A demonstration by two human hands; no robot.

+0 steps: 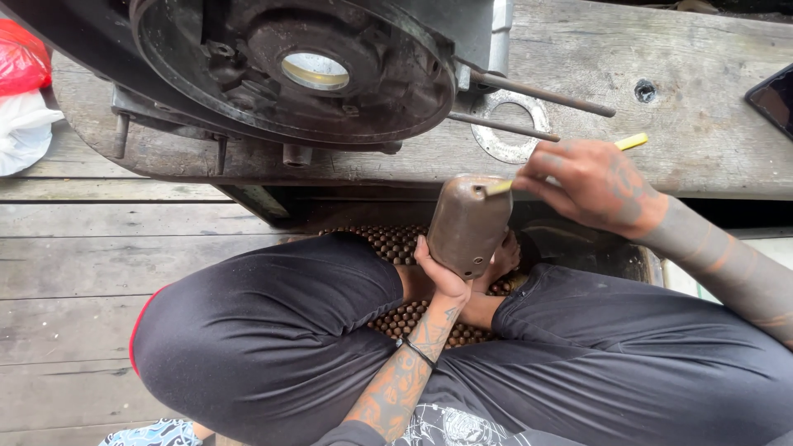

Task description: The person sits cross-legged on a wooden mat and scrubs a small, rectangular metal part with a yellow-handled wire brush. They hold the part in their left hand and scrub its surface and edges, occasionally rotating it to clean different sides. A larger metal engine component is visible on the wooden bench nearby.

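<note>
My left hand point(453, 279) grips a rusty brown metal cover point(468, 223) from below, holding it up over my lap. My right hand point(588, 182) holds a thin yellow-handled tool point(631, 142), whose tip touches the upper right corner of the cover. Both hands are above my crossed legs in black trousers point(273, 339), just in front of a thick wooden plank point(694, 132).
A large dark round engine casing point(297, 70) with a shiny central hole lies on the plank, with two metal rods point(541, 95) and a flat metal ring point(512, 136) beside it. A beaded mat point(396, 244) lies under my legs. Red and white bags point(21, 99) sit far left; a dark phone point(775, 99) far right.
</note>
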